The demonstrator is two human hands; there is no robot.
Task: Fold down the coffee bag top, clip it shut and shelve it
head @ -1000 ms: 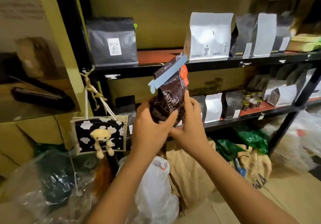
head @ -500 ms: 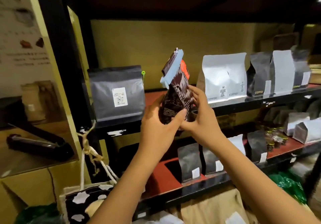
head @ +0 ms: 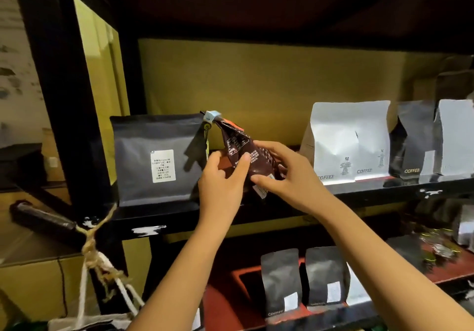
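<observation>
A dark brown coffee bag (head: 239,146) with white print stands tilted on the upper shelf (head: 282,202), its folded top held by a light blue clip (head: 211,116). My left hand (head: 223,179) grips the bag's lower left side. On the bag's right side and base my right hand (head: 284,171) is closed around it. The bag sits in the gap between a dark grey bag (head: 156,158) and a white bag (head: 348,140). Its bottom is hidden behind my hands.
More grey and white coffee bags (head: 436,140) line the upper shelf to the right. Small grey bags (head: 302,279) stand on the red lower shelf. A black upright post (head: 64,94) frames the left side, with a knotted rope (head: 92,243) tied near it.
Both hands have carried the clipped bag up and forward from the air in front of the shelf into the gap between the grey and white bags. The view moved closer to the shelf.
</observation>
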